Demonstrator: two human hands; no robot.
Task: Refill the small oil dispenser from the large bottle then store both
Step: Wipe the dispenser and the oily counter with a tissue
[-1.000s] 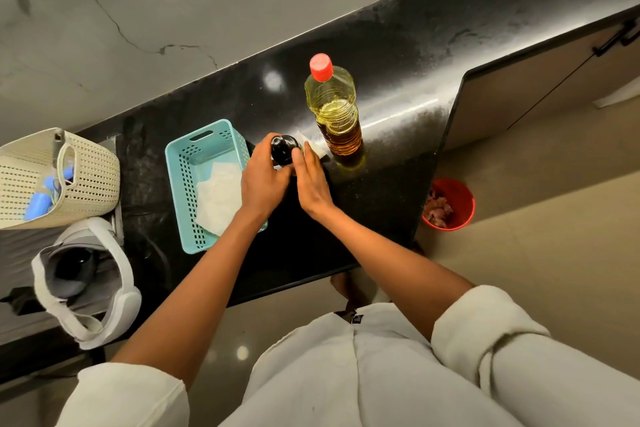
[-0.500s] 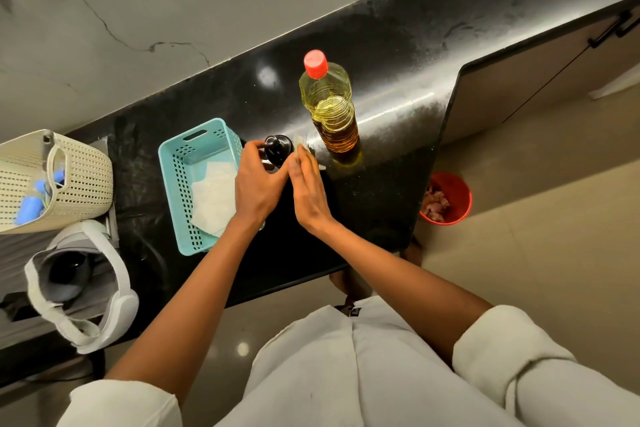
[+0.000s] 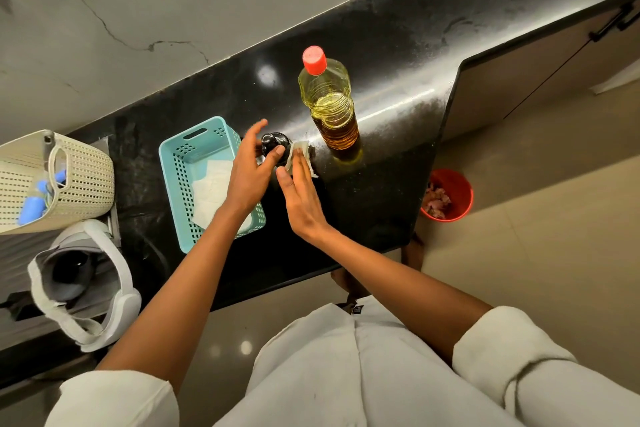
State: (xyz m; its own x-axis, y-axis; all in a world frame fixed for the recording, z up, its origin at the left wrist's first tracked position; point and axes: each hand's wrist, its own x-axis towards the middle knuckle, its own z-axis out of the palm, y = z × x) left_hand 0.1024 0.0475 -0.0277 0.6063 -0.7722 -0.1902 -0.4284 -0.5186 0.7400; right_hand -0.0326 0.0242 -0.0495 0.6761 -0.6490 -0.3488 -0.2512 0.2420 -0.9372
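The large oil bottle (image 3: 330, 100) with a red cap stands upright on the black counter (image 3: 388, 45), partly full of yellow oil. Just left of it stands the small oil dispenser (image 3: 273, 143), of which only the black top shows. My left hand (image 3: 251, 166) touches the dispenser's top with fingers spread and mostly straight. My right hand (image 3: 299, 191) lies flat with straight fingers, pressing a white tissue (image 3: 299, 156) against the dispenser's right side. The dispenser's body is hidden behind both hands.
A teal basket (image 3: 194, 163) with folded white tissues sits left of my left hand. A cream woven basket (image 3: 59, 180) and a white headset (image 3: 79, 281) lie at far left. A red bin (image 3: 450, 194) stands on the floor beyond the counter's right edge.
My left hand has loosened from the dispenser top, its fingers now spread. My right hand has shifted slightly and the tissue under its fingers shows more.
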